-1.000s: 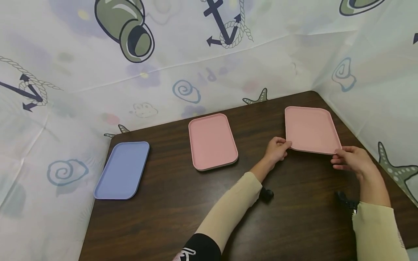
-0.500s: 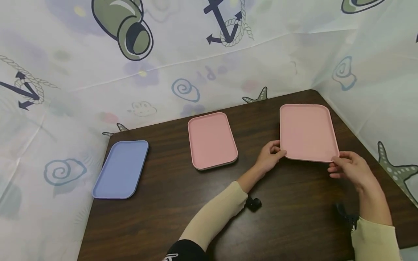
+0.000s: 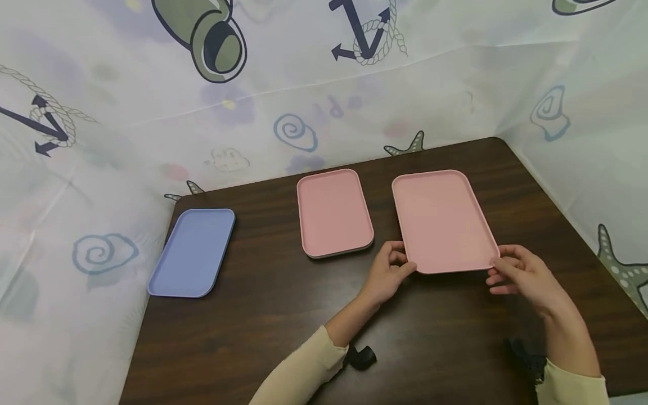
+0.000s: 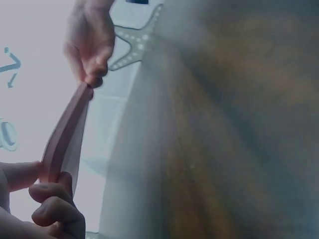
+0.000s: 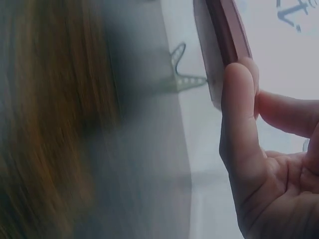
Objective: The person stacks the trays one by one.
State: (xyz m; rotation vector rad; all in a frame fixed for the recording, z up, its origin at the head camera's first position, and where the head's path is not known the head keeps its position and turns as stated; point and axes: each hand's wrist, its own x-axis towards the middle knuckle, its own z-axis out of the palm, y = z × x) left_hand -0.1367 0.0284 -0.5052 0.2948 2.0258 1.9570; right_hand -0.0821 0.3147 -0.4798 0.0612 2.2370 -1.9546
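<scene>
Both hands pinch a pink rectangular tray (image 3: 445, 222) by its two near corners. My left hand (image 3: 387, 273) grips the left corner, thumb on top of the rim and fingers below. At the right corner, my right hand (image 3: 529, 278) holds the rim between thumb and fingers. The wrist views show the tray edge-on, its thin rim (image 4: 65, 129) running between the two hands, raised over the table. In the right wrist view, the fingers (image 5: 239, 104) press against the tray's pale underside.
Another pink tray (image 3: 335, 214), with a grey layer showing under its near edge, lies left of the held one. A blue tray (image 3: 192, 253) sits at the table's left edge. The dark wooden table (image 3: 243, 337) meets a printed cloth wall (image 3: 253, 107) behind and at both sides.
The held pink tray has moved left and nearer to me, toward the other pink tray, and turned slightly. Both hands have moved with it, keeping their grip. The other trays stay put.
</scene>
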